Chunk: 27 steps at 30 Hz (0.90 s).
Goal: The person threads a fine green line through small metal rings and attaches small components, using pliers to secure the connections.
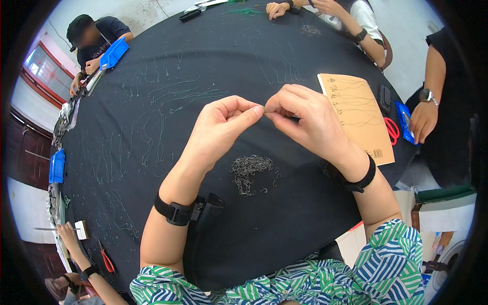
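My left hand point(219, 127) and my right hand point(311, 118) meet above the black cloth, thumbs and forefingers pinched together. Whatever sits between the fingertips is too small to make out. Below them lies a heap of small dark metal fishing hooks point(249, 172), with a few loose ones beside its right edge. Thin green fishing lines point(195, 95) are laid out in loose strands on the cloth, left of and beyond my hands. To the right of my right hand is a tan paper sheet point(362, 129) with several dark lines across it.
Red-handled scissors point(391, 131) and a blue packet point(404, 122) lie right of the sheet, where another person's hand point(424, 122) rests. More red-handled scissors point(107, 260) lie lower left. Blue trays point(115, 53) stand along the left edge of the cloth-covered table point(284, 218). Other people sit around it.
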{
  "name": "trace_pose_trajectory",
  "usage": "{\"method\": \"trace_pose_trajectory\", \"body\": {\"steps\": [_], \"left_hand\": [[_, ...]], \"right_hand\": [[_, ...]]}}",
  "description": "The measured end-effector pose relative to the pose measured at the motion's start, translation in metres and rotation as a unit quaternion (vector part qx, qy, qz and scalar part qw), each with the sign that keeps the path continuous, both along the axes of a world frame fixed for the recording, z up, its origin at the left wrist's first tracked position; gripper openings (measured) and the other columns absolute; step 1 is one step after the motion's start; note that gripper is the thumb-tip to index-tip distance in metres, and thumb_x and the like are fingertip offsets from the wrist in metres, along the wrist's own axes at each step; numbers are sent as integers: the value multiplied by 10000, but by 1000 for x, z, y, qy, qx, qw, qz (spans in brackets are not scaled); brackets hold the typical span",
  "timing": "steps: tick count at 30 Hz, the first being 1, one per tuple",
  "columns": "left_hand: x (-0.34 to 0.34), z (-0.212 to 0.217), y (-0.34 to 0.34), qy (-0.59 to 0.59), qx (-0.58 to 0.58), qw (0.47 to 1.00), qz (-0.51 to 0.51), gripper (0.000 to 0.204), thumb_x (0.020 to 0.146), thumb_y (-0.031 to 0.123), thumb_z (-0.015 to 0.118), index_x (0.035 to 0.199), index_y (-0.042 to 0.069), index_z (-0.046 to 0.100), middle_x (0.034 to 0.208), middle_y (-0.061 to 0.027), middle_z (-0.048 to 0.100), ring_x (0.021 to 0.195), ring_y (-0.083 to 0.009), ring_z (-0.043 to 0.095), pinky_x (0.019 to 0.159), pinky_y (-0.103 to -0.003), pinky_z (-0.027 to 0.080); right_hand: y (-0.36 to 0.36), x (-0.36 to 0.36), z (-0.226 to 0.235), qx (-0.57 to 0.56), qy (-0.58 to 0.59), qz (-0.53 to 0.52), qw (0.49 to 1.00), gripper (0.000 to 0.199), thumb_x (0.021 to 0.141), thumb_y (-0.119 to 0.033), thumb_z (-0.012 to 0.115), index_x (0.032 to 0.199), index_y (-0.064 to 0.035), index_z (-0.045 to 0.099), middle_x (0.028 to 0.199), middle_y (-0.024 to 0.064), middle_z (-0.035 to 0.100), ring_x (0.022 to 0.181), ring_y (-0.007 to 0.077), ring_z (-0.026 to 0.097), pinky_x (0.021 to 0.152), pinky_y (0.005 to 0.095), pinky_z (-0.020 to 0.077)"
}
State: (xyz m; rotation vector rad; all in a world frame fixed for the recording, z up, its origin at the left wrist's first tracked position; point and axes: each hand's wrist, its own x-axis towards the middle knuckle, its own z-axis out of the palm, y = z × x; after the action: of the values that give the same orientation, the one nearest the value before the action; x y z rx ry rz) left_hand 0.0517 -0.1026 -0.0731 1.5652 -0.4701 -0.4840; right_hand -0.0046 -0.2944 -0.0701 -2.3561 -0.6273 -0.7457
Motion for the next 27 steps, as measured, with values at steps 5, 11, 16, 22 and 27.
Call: {"method": "trace_pose_trajectory", "body": {"steps": [5,11,16,22,27], "left_hand": [[1,-2,1,-19,4,1000,-7,157,913,203,696,938,49,684,672,89,544,535,20,356,473,-157,218],[3,-2,2,6,-11,1000,-14,151,914,190,697,945,44,675,685,88,546,537,24,341,471,-165,204],[3,-3,3,22,-17,1000,-11,154,911,179,702,959,37,665,695,85,545,538,24,333,471,-168,196],[3,-4,3,31,-24,999,-11,149,911,173,705,955,36,663,689,86,535,538,25,333,470,-165,196],[2,1,4,6,0,1000,-13,136,907,167,707,933,40,668,668,91,536,534,26,361,471,-155,217]], "right_hand": [[0,0,1,-12,-4,1,1000,123,769,14,710,863,-19,637,752,71,590,671,187,606,582,292,484],[-1,1,-3,27,-4,10,1000,142,763,-54,712,856,-52,605,766,89,588,718,273,609,620,367,480],[-1,1,-1,11,-13,7,1000,141,760,-57,717,849,-51,607,770,88,591,721,274,611,618,366,481],[-1,0,1,1,-17,7,1000,131,761,-51,707,841,-51,603,771,89,589,723,279,610,621,370,481],[-1,0,2,-7,-13,5,1000,122,766,-50,699,839,-51,601,774,90,590,730,281,610,623,372,480]]}}
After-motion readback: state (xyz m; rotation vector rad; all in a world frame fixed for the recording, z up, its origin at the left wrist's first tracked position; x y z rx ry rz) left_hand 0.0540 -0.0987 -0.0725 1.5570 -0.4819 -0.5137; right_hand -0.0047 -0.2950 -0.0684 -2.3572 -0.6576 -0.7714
